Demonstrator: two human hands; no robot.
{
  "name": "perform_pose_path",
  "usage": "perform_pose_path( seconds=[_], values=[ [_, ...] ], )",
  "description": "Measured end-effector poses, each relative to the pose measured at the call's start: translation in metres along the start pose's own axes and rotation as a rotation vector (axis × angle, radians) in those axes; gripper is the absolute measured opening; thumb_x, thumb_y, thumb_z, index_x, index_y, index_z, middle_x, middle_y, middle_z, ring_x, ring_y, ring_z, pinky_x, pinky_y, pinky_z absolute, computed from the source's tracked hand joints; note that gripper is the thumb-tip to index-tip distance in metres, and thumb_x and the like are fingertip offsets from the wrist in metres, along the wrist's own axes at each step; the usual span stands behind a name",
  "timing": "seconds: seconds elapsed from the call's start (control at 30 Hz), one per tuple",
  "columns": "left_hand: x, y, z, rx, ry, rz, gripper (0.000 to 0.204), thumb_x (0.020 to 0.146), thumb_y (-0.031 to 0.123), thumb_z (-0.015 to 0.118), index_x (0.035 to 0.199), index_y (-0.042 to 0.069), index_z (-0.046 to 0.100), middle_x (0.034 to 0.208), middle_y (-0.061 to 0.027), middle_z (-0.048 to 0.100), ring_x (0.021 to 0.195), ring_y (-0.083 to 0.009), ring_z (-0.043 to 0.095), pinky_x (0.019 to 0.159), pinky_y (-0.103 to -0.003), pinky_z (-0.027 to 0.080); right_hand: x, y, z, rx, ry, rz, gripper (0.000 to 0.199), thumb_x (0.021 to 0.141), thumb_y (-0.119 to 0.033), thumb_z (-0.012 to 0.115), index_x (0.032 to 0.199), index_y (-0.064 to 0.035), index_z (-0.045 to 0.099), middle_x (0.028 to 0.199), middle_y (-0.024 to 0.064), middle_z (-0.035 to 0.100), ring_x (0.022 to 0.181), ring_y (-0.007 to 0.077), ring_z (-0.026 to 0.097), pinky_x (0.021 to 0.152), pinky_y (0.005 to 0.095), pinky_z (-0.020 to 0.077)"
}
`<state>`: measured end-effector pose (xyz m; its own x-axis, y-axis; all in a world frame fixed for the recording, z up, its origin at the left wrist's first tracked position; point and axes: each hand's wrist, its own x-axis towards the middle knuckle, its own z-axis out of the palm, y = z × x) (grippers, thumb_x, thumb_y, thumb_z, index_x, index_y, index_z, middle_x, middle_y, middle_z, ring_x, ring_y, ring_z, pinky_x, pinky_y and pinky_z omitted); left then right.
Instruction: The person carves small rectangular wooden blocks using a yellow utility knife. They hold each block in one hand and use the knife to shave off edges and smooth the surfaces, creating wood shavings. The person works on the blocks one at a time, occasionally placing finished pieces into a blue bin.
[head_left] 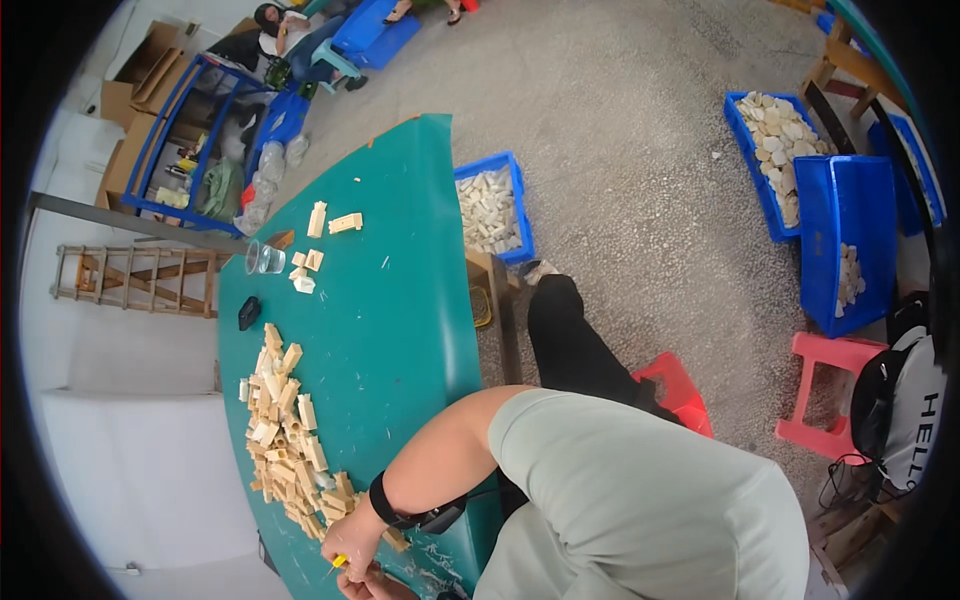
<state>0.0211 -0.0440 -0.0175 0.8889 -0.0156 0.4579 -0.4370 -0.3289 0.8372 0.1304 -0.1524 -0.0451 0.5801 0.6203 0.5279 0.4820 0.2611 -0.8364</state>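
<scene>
At the lower edge of the picture my two hands are close together over the green-topped table. My right hand, with a black band on its wrist, is closed on a small yellow-handled tool with a thin tip. Just below it, my left hand is partly cut off by the dark rim. Its fingers are bent together, and what they grip is hidden. Beside my right hand lies a long pile of cream-coloured carved blocks, some with round holes. Pale shavings are scattered near my forearm.
Farther along the table are several loose cream pieces, a clear plastic cup and a small black object. A blue crate of pale pieces stands on the floor beyond the table's edge. Red stools and more blue crates are right.
</scene>
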Motion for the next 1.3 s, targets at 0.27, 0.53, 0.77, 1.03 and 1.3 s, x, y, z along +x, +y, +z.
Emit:
perform_pose_path(
  seconds=[0.27, 0.53, 0.77, 1.03, 1.3],
  values=[
    [0.001, -0.006, -0.001, 0.022, -0.005, 0.053, 0.023, 0.086, 0.022, 0.061, 0.096, 0.003, 0.053, 0.078, -0.0079, 0.055, 0.069, -0.0148, 0.050, 0.061, -0.026, 0.040, -0.009, -0.006, -0.003, -0.038, 0.039, -0.005, 0.038, 0.066, -0.032, 0.069, 0.082, 0.0006, 0.059, 0.077, 0.0138, 0.063, 0.075, 0.0275, 0.062, 0.064, 0.0351, 0.0480],
    [0.000, -0.002, 0.002, -0.060, 0.003, -0.007, 0.023, 0.088, 0.022, 0.058, 0.099, 0.002, 0.054, 0.080, -0.0077, 0.056, 0.070, -0.0144, 0.049, 0.063, -0.027, 0.040, -0.015, -0.012, -0.011, 0.044, 0.001, 0.056, 0.037, 0.069, -0.033, 0.070, 0.082, -0.0007, 0.059, 0.076, 0.0103, 0.064, 0.076, 0.0247, 0.062, 0.065, 0.0338, 0.0471],
    [-0.002, -0.003, 0.002, -0.028, 0.007, -0.040, 0.024, 0.088, 0.023, 0.058, 0.097, 0.001, 0.054, 0.080, -0.0070, 0.056, 0.069, -0.0133, 0.048, 0.063, -0.027, 0.040, -0.013, -0.003, -0.011, 0.021, -0.013, 0.064, 0.035, 0.069, -0.033, 0.071, 0.079, -0.0018, 0.059, 0.075, 0.0091, 0.064, 0.072, 0.0239, 0.062, 0.062, 0.0337, 0.0471],
    [-0.001, 0.007, 0.003, -0.001, 0.011, -0.109, 0.024, 0.089, 0.024, 0.057, 0.098, 0.002, 0.054, 0.080, -0.0068, 0.055, 0.071, -0.0140, 0.049, 0.063, -0.028, 0.040, -0.016, -0.006, -0.007, -0.003, 0.022, -0.003, 0.036, 0.068, -0.031, 0.070, 0.081, 0.0004, 0.058, 0.075, 0.0119, 0.064, 0.070, 0.0266, 0.062, 0.061, 0.0340, 0.0477],
    [-0.004, -0.001, -0.001, -0.037, 0.080, -0.149, 0.028, 0.087, 0.019, 0.058, 0.108, 0.001, 0.052, 0.090, -0.0074, 0.055, 0.077, -0.0147, 0.049, 0.068, -0.027, 0.039, -0.017, -0.039, -0.019, -0.103, -0.127, 0.185, 0.044, 0.074, -0.039, 0.063, 0.096, -0.0005, 0.060, 0.091, 0.0184, 0.062, 0.081, 0.0267, 0.058, 0.067, 0.0381, 0.0447]
  ],
)
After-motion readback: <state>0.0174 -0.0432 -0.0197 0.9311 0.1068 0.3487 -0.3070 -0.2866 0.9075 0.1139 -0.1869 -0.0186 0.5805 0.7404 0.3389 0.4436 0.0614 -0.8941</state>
